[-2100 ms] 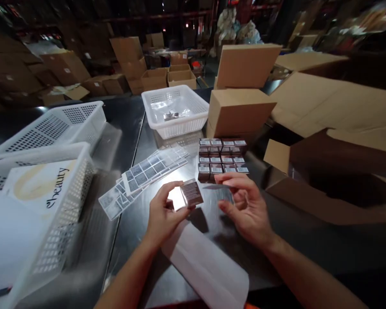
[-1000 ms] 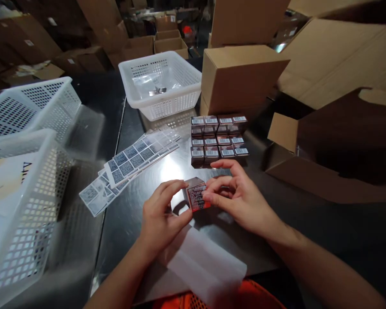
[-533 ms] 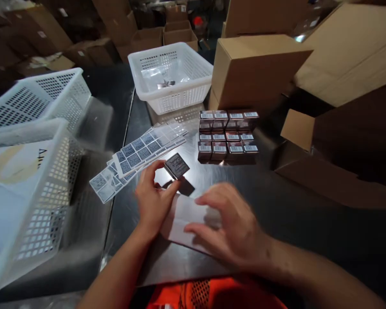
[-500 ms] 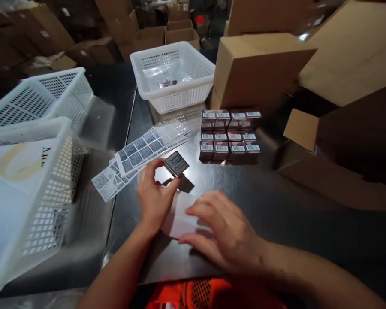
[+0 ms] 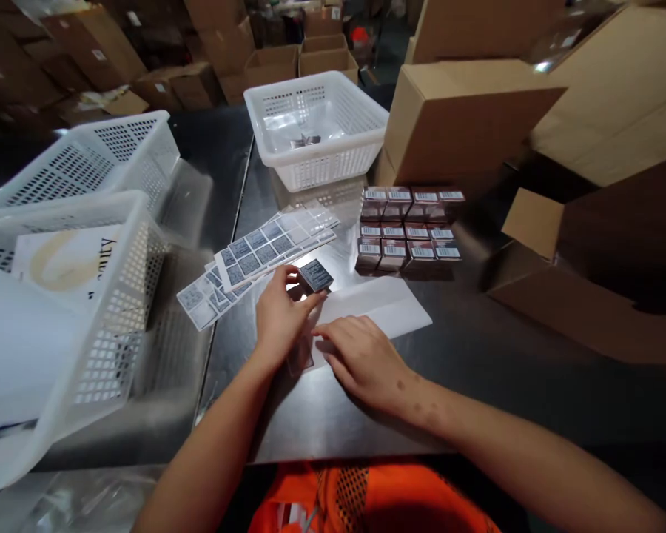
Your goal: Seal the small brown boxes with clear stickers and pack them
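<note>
My left hand [image 5: 283,311] is closed on a small box [image 5: 316,275], gripping it between thumb and fingers. A dark label with fine pale print covers the box's upper face. Below it, a white sheet [image 5: 399,307] lies across the metal table. My right hand [image 5: 363,359] is on this sheet, its fingers bent and thumb and forefinger at the sheet's left part. A clear, brownish-printed end [image 5: 300,357] shows between my hands. Just beyond my left hand lie several overlapping label sheets [image 5: 260,252] with dark square labels.
Rows of small dark boxes with barcodes [image 5: 408,233] stand at the back right. A white basket [image 5: 319,166] is behind them, and two more baskets, one near [image 5: 116,296] and one far [image 5: 138,159], line the left. Cardboard boxes [image 5: 477,126] crowd the right side.
My right hand has come down onto the white sheet. The sheet, curled before, now lies flatter and reaches right beyond my hand. My left hand still holds the small box. The view has shifted slightly.
</note>
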### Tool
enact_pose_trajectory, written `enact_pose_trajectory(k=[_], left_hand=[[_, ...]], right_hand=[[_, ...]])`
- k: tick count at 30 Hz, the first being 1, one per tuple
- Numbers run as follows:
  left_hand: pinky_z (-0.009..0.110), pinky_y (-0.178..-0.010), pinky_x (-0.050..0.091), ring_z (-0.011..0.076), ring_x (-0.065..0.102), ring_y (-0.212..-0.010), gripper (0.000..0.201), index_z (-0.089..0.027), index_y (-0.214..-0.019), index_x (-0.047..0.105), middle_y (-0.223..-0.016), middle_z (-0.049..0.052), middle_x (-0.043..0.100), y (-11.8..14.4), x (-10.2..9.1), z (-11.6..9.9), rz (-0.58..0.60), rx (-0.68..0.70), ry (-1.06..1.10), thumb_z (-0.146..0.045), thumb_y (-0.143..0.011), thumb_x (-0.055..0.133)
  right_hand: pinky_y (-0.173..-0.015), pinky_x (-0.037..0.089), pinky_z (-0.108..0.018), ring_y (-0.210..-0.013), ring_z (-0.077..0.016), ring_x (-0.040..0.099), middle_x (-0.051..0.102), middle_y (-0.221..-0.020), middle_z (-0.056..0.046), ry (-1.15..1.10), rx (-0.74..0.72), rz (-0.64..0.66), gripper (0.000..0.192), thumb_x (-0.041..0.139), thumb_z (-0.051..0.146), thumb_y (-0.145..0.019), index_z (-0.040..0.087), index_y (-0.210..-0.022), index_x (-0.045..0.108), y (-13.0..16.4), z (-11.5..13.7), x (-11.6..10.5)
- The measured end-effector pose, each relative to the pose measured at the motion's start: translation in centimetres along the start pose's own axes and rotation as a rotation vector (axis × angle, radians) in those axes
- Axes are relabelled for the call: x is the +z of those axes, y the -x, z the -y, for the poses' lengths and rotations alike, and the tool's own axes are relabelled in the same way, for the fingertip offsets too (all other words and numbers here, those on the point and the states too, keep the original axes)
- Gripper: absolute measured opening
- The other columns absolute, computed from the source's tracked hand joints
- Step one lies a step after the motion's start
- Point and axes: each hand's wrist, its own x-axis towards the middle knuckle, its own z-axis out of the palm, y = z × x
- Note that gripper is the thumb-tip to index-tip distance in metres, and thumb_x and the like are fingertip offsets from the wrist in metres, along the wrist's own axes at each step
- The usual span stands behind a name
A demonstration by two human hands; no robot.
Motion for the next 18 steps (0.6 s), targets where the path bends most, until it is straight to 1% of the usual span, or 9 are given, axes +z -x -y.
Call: enact_pose_trajectory(k=[1,3,5,7,10,11,13,15,18], left_hand=[[0.031,-0.079,0.046,0.0211,0.066,-0.095,0.044,-0.023,-0.104,0.060,-0.105,0.004,0.070,0.1,0.0,-0.1,0.016,0.000,0.019,-0.033,-0.068,0.082],[0.028,-0.070,0.047,0.0201,0.066,-0.091,0.045,-0.022,-0.104,0.059,-0.102,0.004,0.069,0.2,0.2,-0.2,0.064,-0.050,0.121,-0.032,-0.067,0.082],[0.023,-0.057,0.043,0.0197,0.066,-0.088,0.048,-0.022,-0.104,0.056,-0.099,0.004,0.068,0.2,0.3,-0.2,0.124,-0.129,0.250,-0.032,-0.065,0.082],[0.021,-0.052,0.040,0.0184,0.065,-0.084,0.051,-0.021,-0.103,0.054,-0.097,0.004,0.066,0.2,0.4,0.0,0.167,-0.182,0.358,-0.034,-0.063,0.083],[0.021,-0.058,0.042,0.0137,0.062,-0.074,0.060,-0.021,-0.102,0.052,-0.089,0.000,0.063,0.3,0.5,0.1,0.247,-0.250,0.566,-0.036,-0.056,0.087],[0.021,-0.060,0.043,0.0125,0.061,-0.072,0.062,-0.021,-0.102,0.051,-0.085,-0.002,0.062,0.5,0.5,0.1,0.283,-0.275,0.639,-0.036,-0.054,0.088],[0.022,-0.063,0.044,0.0117,0.060,-0.070,0.064,-0.021,-0.102,0.050,-0.081,-0.004,0.059,0.9,0.6,-0.1,0.352,-0.293,0.730,-0.036,-0.054,0.089],[0.022,-0.065,0.045,0.0122,0.061,-0.073,0.061,-0.022,-0.102,0.051,-0.085,-0.003,0.060,1.3,0.6,-0.2,0.366,-0.263,0.695,-0.037,-0.056,0.089],[0.024,-0.072,0.046,0.0145,0.064,-0.082,0.058,-0.022,-0.105,0.053,-0.093,0.000,0.063,1.5,0.6,-0.1,0.327,-0.205,0.573,-0.036,-0.061,0.087]], right_hand=[[-0.083,0.044,-0.036,-0.093,-0.0218,0.061,0.069,-0.100,-0.005,-0.025,-0.029,0.000,0.020,0.059,0.015,-0.092,0.018,-0.112,0.062,-0.1,0.0,0.0],[-0.082,0.045,-0.036,-0.093,-0.0221,0.060,0.068,-0.099,-0.005,-0.043,-0.088,-0.011,0.017,0.065,0.024,-0.092,0.017,-0.108,0.064,-0.4,0.2,0.2],[-0.082,0.046,-0.036,-0.094,-0.0221,0.059,0.067,-0.099,-0.006,-0.017,-0.115,-0.027,0.024,0.070,0.034,-0.090,0.017,-0.106,0.065,-0.6,0.2,0.5],[-0.084,0.047,-0.036,-0.099,-0.0233,0.057,0.067,-0.102,-0.006,0.044,-0.139,-0.090,0.030,0.073,0.037,-0.088,0.016,-0.108,0.066,-0.6,0.0,0.8],[-0.085,0.045,-0.035,-0.102,-0.0226,0.058,0.069,-0.103,-0.006,0.143,-0.262,-0.292,0.019,0.065,0.028,-0.094,0.017,-0.110,0.067,-0.6,-0.3,0.7],[-0.083,0.044,-0.035,-0.099,-0.0210,0.059,0.070,-0.100,-0.005,0.164,-0.319,-0.354,0.015,0.061,0.023,-0.097,0.017,-0.108,0.068,-0.6,-0.3,0.5],[-0.080,0.043,-0.034,-0.087,-0.0168,0.062,0.072,-0.092,-0.003,0.179,-0.409,-0.431,0.014,0.055,0.016,-0.099,0.015,-0.102,0.068,-0.6,-0.3,0.0],[-0.079,0.043,-0.035,-0.078,-0.0140,0.063,0.074,-0.088,-0.001,0.185,-0.467,-0.446,0.017,0.052,0.012,-0.100,0.012,-0.098,0.068,-0.7,-0.1,-0.6],[-0.080,0.045,-0.035,-0.079,-0.0130,0.066,0.074,-0.084,-0.002,0.249,-0.529,-0.438,0.017,0.053,0.009,-0.098,0.011,-0.094,0.069,-0.6,0.2,-1.1]])
